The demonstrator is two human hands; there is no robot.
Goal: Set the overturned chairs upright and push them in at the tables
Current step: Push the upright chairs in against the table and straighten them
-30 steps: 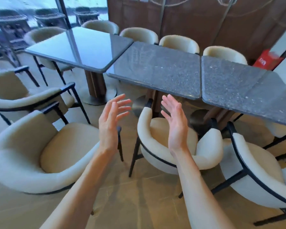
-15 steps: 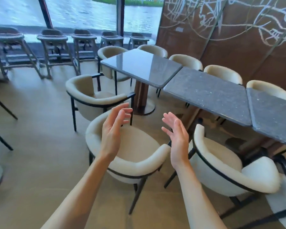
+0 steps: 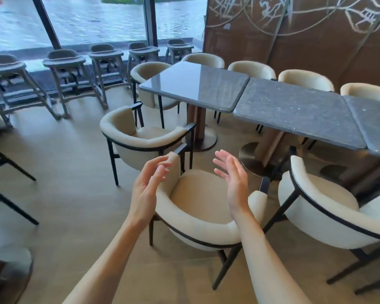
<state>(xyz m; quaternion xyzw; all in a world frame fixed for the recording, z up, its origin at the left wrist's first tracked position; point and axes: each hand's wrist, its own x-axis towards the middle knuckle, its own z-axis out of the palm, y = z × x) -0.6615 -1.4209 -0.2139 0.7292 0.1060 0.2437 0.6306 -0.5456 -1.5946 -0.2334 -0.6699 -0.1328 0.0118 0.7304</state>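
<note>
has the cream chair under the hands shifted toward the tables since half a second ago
Cannot tell: the camera itself swung, and the cream chair sits much the same against the speckled table.

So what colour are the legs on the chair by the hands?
Black, on the cream chair, seen in the head view.

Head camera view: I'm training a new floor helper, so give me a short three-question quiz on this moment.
1. True or false: the left hand grips the armrest of the nearest chair.
2. Which fits the right hand? A) open, above the seat, holding nothing B) pinching the chair's back C) pressing on the table
3. Fill in: the nearest chair stands ____ on its legs, still clear of the speckled table.

Key: 1 false, its fingers are relaxed and hold nothing; 2 A; 3 upright.
</note>
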